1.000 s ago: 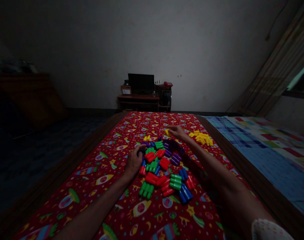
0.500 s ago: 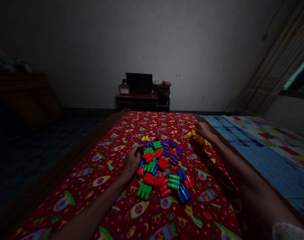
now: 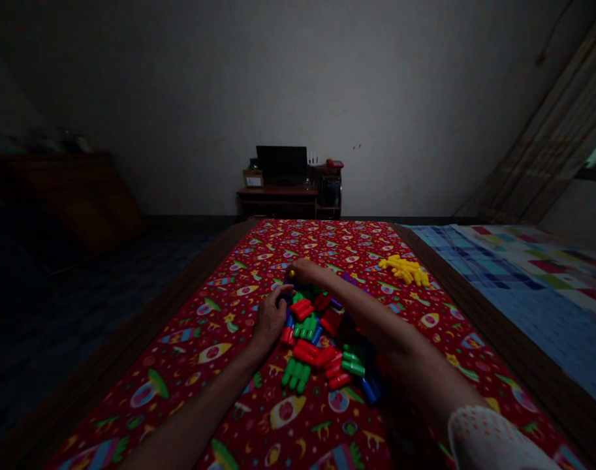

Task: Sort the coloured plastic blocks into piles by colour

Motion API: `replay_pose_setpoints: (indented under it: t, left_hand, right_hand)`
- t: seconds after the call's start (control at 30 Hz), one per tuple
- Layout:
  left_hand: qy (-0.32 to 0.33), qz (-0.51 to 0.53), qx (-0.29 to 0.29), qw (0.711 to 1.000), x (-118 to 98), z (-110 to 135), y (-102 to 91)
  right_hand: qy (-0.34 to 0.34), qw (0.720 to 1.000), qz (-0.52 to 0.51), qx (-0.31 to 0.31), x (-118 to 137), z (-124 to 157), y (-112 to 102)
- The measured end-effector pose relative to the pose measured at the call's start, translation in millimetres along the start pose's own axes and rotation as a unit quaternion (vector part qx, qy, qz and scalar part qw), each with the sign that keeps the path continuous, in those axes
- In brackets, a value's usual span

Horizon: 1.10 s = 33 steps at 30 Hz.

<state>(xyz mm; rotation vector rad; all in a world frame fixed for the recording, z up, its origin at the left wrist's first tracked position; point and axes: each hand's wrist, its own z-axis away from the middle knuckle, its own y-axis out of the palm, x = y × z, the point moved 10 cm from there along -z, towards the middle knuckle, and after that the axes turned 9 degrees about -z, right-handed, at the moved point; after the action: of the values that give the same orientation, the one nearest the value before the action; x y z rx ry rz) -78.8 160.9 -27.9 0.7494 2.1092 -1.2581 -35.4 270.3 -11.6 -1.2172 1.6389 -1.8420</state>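
A heap of plastic building blocks [image 3: 317, 346] in red, green, blue and purple lies on a red cloth with a rocket print [image 3: 258, 261]. My left hand [image 3: 271, 316] rests at the heap's left edge, fingers curled against the blocks. My right hand [image 3: 302, 269] reaches across the heap to its far left side, fingers closed on a small yellow block [image 3: 292, 273]. My right forearm covers the purple blocks. A separate pile of yellow blocks [image 3: 405, 269] sits at the far right of the cloth.
A wooden frame edges the cloth on both sides. A checked blue and multicolour cloth [image 3: 517, 281] lies to the right. A low desk with a dark monitor [image 3: 290, 183] stands against the far wall. A curtain hangs at the right. The room is dim.
My right hand left the yellow pile at the right and swung left across the heap to a yellow block at its far left. My left hand stayed put.
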Motion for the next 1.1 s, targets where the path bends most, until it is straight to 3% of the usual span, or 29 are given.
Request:
replay_pose_setpoints:
  t: [0.07,0.13,0.23,0.37,0.53,0.7,0.83,0.97,1.1]
  left_hand:
    - [0.0,0.002,0.004,1.0,-2,0,0.3]
    - [0.0,-0.001,0.007,1.0,-3,0,0.6]
    - [-0.001,-0.008,0.005,1.0,-2,-1,0.3]
    - [-0.001,-0.006,0.007,1.0,0,-2,1.7]
    - [0.001,0.0,0.012,1.0,1,-3,3.2]
    - [-0.003,-0.005,0.01,1.0,2,-4,3.6]
    - [-0.003,-0.004,0.009,1.0,3,-4,3.9]
    - [-0.002,-0.003,0.009,1.0,3,-4,3.5]
    - [0.007,0.011,0.01,1.0,-1,-3,3.3]
  right_hand:
    - [0.007,1.0,0.0,-0.016,-7,4,-2]
    - [0.027,0.998,0.009,-0.059,-22,20,-19]
    - [0.082,0.988,0.045,-0.12,-56,62,-55]
    - [0.179,0.968,0.113,-0.135,-113,132,-92]
    - [0.265,0.936,0.165,-0.16,-176,208,-122]
    - [0.32,0.912,0.135,-0.218,-209,246,-141]
    - [0.312,0.915,0.097,-0.237,-207,248,-145]
    - [0.237,0.921,0.043,-0.307,-171,241,-150]
    - [0.129,0.957,-0.08,-0.247,-122,203,-111]
